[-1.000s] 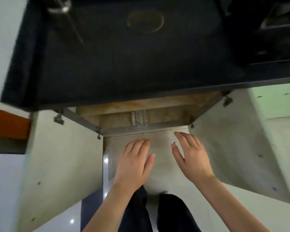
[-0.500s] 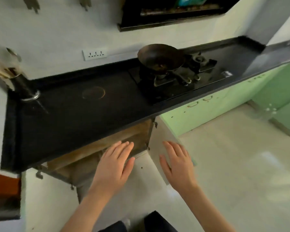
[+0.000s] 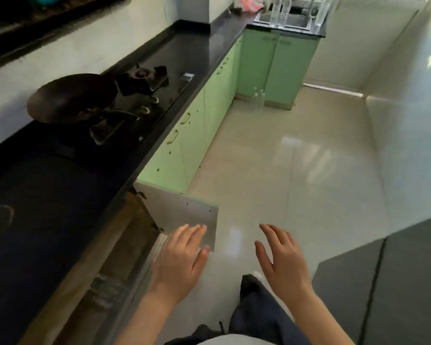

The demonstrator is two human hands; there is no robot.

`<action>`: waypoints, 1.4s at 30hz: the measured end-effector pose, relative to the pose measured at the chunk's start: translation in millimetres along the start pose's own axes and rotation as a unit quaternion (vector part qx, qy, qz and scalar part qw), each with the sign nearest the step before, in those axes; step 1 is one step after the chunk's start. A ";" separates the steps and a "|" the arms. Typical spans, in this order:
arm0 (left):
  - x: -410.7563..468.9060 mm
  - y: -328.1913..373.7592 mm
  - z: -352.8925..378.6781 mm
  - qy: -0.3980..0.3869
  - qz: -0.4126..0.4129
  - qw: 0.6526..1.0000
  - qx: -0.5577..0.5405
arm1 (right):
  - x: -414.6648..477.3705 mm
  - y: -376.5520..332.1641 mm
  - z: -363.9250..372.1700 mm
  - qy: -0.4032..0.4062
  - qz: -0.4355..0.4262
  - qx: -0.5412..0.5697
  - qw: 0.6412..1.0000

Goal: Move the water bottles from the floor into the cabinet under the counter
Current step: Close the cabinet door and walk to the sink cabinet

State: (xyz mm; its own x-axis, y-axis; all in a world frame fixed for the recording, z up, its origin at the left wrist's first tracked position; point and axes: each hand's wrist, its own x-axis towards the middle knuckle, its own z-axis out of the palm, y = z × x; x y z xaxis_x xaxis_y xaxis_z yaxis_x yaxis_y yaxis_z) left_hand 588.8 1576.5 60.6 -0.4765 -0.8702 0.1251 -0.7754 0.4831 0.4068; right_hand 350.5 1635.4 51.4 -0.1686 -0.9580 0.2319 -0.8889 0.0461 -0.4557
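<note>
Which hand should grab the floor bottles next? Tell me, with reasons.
Right, marginally. Both hands are empty and far from the bottles; the right hand faces bare floor, while the left hand sits at the open cabinet door.

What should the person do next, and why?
Probably walk over to the bottles standing on the floor by the far green cabinets and reach for one. The left hand and right hand are both open and hold nothing, the cabinet door stands open, and the bottles look well out of arm's reach from here.
</note>
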 end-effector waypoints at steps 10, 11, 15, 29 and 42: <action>189.4 58.5 72.5 -0.019 0.098 0.995 0.000 | 92.8 143.2 -28.1 0.067 0.094 -0.027 0.993; 207.5 68.0 81.9 -0.025 0.099 0.995 0.004 | 104.3 160.4 -31.0 0.060 0.099 -0.026 0.993; 282.6 112.5 107.8 -0.033 0.105 0.994 -0.005 | 156.7 219.8 -50.2 0.044 0.114 -0.026 0.992; 556.0 172.1 166.4 -0.024 0.127 0.991 -0.030 | 376.0 372.6 -76.4 0.066 0.113 -0.010 0.991; 910.9 166.0 182.0 0.000 0.159 0.986 -0.049 | 696.0 493.2 -96.6 0.107 0.103 -0.037 0.988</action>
State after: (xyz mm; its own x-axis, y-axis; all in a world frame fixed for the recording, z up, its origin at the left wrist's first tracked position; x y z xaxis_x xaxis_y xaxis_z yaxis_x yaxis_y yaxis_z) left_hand -49.4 881.7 77.3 -0.6889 -0.6762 0.2614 -0.5423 0.7199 0.4331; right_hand -246.4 1018.8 71.0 -0.4281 -0.8451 0.3201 -0.8537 0.2620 -0.4501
